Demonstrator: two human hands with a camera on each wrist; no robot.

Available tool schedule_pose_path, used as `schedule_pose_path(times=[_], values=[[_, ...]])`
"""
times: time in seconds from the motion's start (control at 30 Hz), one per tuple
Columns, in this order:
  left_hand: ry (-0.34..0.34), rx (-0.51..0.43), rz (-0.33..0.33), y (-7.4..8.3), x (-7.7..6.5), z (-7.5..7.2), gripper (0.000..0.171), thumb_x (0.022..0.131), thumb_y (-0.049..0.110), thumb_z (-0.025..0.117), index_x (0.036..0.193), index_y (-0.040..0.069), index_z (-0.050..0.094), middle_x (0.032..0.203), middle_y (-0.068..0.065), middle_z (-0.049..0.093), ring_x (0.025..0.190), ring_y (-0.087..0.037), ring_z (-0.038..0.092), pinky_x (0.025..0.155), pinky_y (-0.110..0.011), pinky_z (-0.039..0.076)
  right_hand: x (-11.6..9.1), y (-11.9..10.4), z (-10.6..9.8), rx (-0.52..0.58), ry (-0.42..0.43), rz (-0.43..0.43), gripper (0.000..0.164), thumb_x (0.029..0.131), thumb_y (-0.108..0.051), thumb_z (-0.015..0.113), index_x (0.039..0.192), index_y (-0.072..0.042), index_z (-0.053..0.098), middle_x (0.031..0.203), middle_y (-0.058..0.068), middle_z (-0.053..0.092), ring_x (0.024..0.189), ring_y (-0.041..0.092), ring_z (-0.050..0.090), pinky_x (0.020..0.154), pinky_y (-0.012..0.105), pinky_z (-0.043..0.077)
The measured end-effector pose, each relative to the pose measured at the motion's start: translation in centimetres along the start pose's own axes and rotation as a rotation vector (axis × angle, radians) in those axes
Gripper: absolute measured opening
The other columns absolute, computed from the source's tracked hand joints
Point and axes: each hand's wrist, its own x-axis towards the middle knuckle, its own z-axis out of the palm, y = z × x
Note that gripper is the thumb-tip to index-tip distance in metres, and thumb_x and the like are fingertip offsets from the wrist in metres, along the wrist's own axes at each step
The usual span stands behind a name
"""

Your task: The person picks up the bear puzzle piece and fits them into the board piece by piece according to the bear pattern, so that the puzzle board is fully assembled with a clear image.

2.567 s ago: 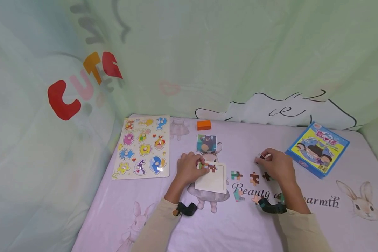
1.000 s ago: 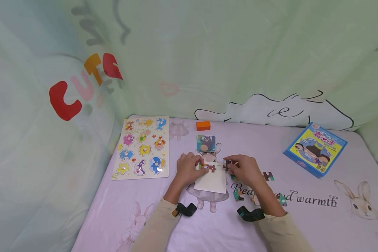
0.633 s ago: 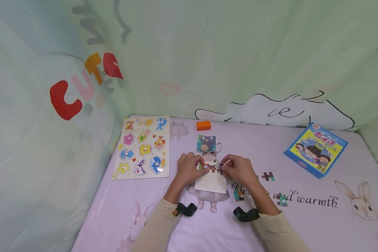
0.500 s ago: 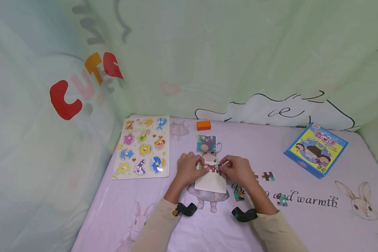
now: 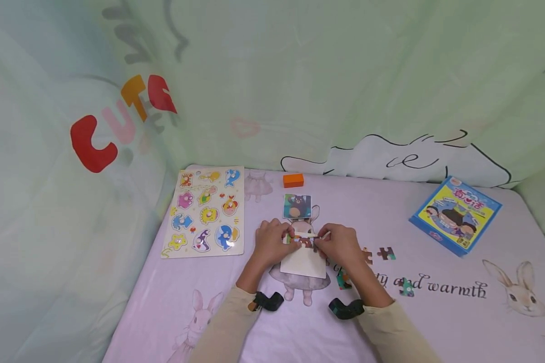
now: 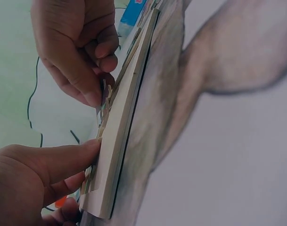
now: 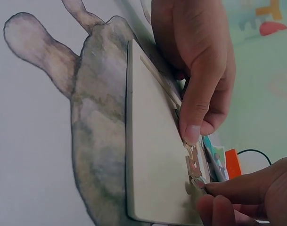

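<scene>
In the head view, a pale wooden puzzle board (image 5: 302,264) lies on the cloth with a few bear-picture pieces (image 5: 305,242) along its far side. My left hand (image 5: 271,243) grips the board's left far corner, its thumb (image 6: 89,150) resting on the top side. From the right, my right hand (image 5: 340,244) pinches a small dark puzzle piece (image 7: 199,182) close against the brown piece (image 7: 194,159). The fingers cover much of the held piece. Behind the board lies a square bear picture card (image 5: 297,206).
Loose puzzle pieces lie at the right, among them a brown and green one (image 5: 386,253) and a teal one (image 5: 406,287). A sea-animal peg board (image 5: 204,214) lies left. Farther back are an orange block (image 5: 293,180) and a blue box (image 5: 456,217).
My right hand has carried the dark piece leftward from beside the loose pieces to the board's far right part, against the brown piece. The left hand has stayed in place.
</scene>
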Motion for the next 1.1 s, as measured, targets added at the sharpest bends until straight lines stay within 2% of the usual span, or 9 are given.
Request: schedule_pose_path(times=[0.17,0.43,0.77,0.97,1.1], values=[[0.020,0.005,0.017,-0.1,0.0,0.1,0.021,0.083,0.042,0.081,0.087,0.025,0.068,0.080,0.005,0.047,0.084,-0.016,0.040,0.073,-0.032,0.028,0.2,-0.1,0.1,-0.028,-0.001,0.017,0.018,0.089,-0.020,0.074,0.096,-0.003,0.073,0.066,0.003,0.066,0.055,0.015,0.056,0.049,0.027,0.043],[0.017,-0.005,0.009,0.0,0.0,0.1,0.021,0.083,0.041,0.080,0.088,0.025,0.068,0.081,0.005,0.048,0.085,-0.016,0.040,0.074,-0.033,0.029,0.3,0.0,0.2,-0.082,0.005,0.010,0.019,0.088,-0.023,0.079,0.096,-0.007,0.073,0.072,0.005,0.066,0.062,0.018,0.056,0.051,0.027,0.042],[0.011,-0.015,-0.007,0.2,-0.1,-0.1,0.021,0.083,0.040,0.081,0.088,0.024,0.068,0.082,0.004,0.048,0.086,-0.017,0.040,0.076,-0.034,0.029,0.4,0.5,-0.4,-0.127,-0.009,-0.094,0.006,0.089,-0.016,0.079,0.091,-0.010,0.077,0.079,0.003,0.071,0.073,0.019,0.058,0.062,0.030,0.048],[0.012,0.043,-0.035,1.6,-0.2,-0.2,0.015,0.085,0.038,0.081,0.087,0.026,0.071,0.090,0.003,0.054,0.094,-0.020,0.046,0.081,-0.045,0.030,0.5,0.5,-0.3,-0.123,-0.016,-0.079,0.006,0.088,-0.015,0.080,0.091,-0.011,0.077,0.080,0.003,0.070,0.075,0.020,0.058,0.064,0.030,0.049],[0.016,0.069,-0.023,2.5,0.2,0.1,0.016,0.086,0.041,0.081,0.083,0.028,0.071,0.089,0.006,0.058,0.094,-0.020,0.050,0.080,-0.050,0.028,0.6,0.5,-0.4,-0.123,-0.014,-0.067,0.005,0.088,-0.015,0.080,0.089,-0.011,0.077,0.078,0.002,0.070,0.074,0.020,0.057,0.064,0.030,0.048]])
